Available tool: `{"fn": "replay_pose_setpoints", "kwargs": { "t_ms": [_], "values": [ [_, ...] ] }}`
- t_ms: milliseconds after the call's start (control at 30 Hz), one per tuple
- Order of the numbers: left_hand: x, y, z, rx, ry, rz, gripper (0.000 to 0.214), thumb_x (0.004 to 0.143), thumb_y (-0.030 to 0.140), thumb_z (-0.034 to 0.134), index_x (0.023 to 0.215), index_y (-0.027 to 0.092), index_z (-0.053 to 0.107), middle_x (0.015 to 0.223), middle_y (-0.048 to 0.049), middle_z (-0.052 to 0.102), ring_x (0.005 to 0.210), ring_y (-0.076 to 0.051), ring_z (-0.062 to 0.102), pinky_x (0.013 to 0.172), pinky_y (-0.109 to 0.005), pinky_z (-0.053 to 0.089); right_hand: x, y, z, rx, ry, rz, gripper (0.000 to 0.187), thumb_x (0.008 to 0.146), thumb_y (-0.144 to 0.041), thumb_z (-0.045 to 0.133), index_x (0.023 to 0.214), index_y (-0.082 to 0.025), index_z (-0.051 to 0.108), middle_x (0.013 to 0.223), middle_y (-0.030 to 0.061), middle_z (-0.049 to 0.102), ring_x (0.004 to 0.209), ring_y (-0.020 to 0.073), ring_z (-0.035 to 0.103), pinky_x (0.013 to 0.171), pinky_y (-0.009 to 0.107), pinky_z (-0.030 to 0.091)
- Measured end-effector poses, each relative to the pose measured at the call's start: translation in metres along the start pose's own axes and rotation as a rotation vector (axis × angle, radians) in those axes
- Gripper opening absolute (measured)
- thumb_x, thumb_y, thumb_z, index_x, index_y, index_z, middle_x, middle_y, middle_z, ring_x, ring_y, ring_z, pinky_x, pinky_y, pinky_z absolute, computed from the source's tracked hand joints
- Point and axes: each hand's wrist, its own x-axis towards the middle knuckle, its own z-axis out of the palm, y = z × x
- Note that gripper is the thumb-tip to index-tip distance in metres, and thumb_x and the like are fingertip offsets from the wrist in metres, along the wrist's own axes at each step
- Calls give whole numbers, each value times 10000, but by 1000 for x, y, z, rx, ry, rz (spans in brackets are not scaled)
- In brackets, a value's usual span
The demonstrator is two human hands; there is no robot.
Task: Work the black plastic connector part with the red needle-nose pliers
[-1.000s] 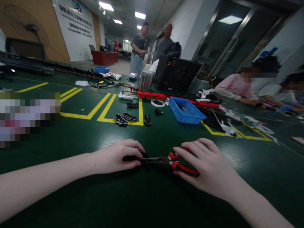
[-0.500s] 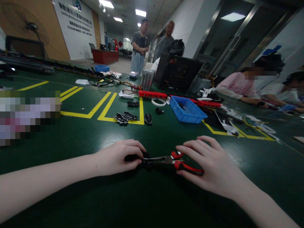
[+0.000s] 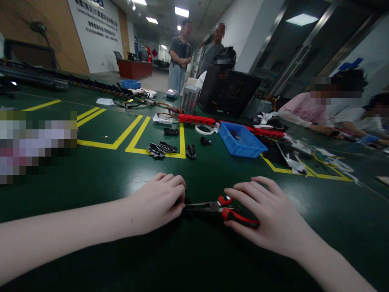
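Observation:
My right hand [image 3: 261, 213] is closed around the red-and-black handles of long-nose pliers [image 3: 209, 207], whose jaws point left. The jaw tips reach a small black part [image 3: 187, 201] in the fingers of my left hand [image 3: 164, 200]. Those fingers are curled and cover most of the part, so its kind does not show. Whether the jaws grip the part or only touch it, I cannot tell. Beyond my hands lie several black plastic pieces [image 3: 166, 147] on and beside the yellow tape lines.
A blue bin [image 3: 241, 140] with a dark item inside stands ahead to the right. Behind it are red power strips [image 3: 197, 119], a white tape ring [image 3: 204, 129], a black computer case [image 3: 227, 91] and cables. Other people stand behind and sit at the right.
My left hand has turned slightly and its fingers have curled in more around the black part. The pliers and my right hand are almost where they were.

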Motion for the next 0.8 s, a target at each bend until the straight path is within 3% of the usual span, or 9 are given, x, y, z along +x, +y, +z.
{"fn": "replay_pose_setpoints", "kwargs": {
  "t_ms": [433, 800],
  "values": [
    [-5, 5, 8, 69, 5, -17, 119, 962, 244, 501, 1017, 184, 587, 1147, -54, 589, 1021, -242, 562, 938, -410, 382, -2, 1, -10, -39, 28, -30, 414, 816, -448, 637, 1165, -229, 609, 1033, 85, 679, 910, 265, 635, 921, 492, 388],
    [-4, 5, 8, 71, 17, 2, 125, 968, 231, 498, 1036, 182, 591, 1155, -55, 591, 1014, -231, 565, 940, -397, 405, -1, 0, -5, -69, 22, -30, 387, 808, -421, 668, 1126, -202, 631, 1008, 85, 682, 878, 254, 632, 842, 444, 393]
  ]
}}
